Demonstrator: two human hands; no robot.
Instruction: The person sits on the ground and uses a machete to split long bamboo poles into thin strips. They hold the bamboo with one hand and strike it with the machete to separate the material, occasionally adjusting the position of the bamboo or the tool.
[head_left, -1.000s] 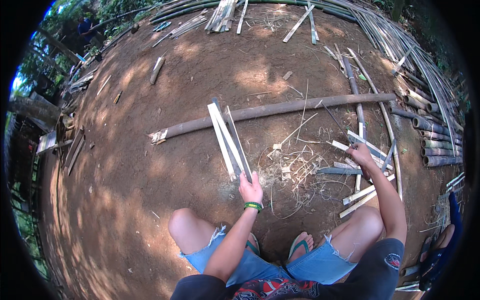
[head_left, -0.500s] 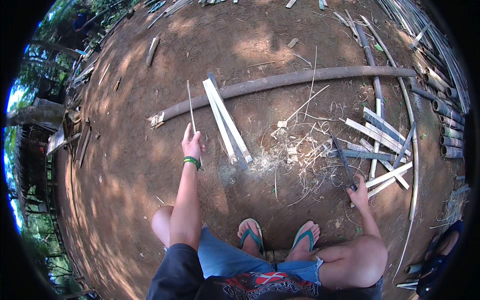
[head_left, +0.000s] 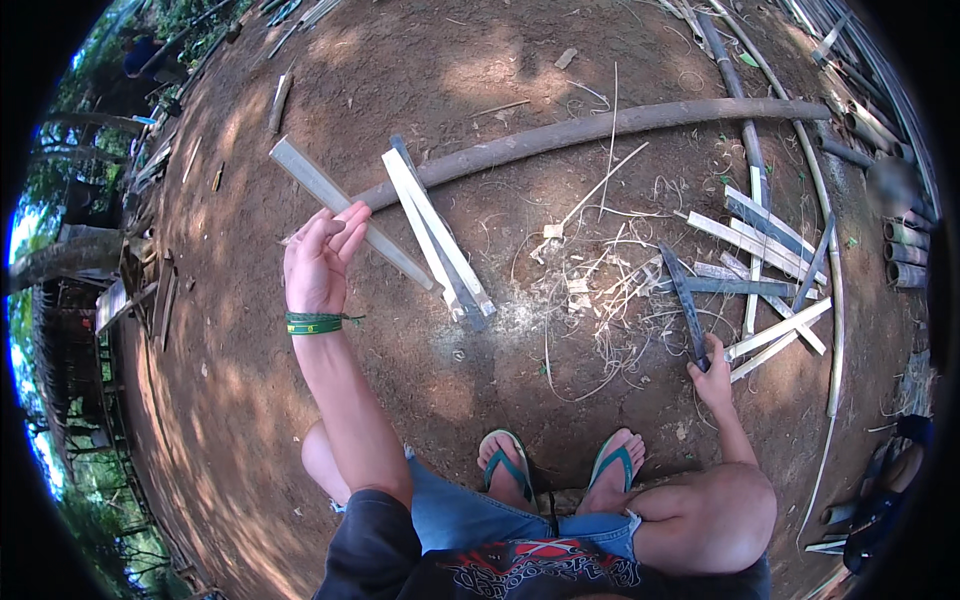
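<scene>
My left hand (head_left: 320, 262), a green band at its wrist, is palm up with its fingers stretched out. A flat, pale bamboo strip (head_left: 395, 258) slants behind its fingertips; no grip on the strip shows, and whether they touch is hidden. Just right of that strip, several split bamboo strips (head_left: 440, 232) lie together, partly across a long pole. Low on the right, my right hand (head_left: 712, 378) is closed round the handle of a long, dark-bladed knife (head_left: 684, 298), its blade pointing up and away. Beside the blade lies a heap of thin bamboo shavings (head_left: 625, 315).
A long pole (head_left: 590, 127) lies across the dirt ground. More split strips (head_left: 770, 262) are piled right of the knife, near a long thin pole (head_left: 832, 300). Cut bamboo tubes (head_left: 905, 252) are stacked at the right edge. My sandalled feet (head_left: 503, 465) are below the shavings.
My left hand has moved left and turned palm up, its fingers opening. The bamboo strip has swung from edge-on to broad side, slanting down right. My right hand keeps the knife.
</scene>
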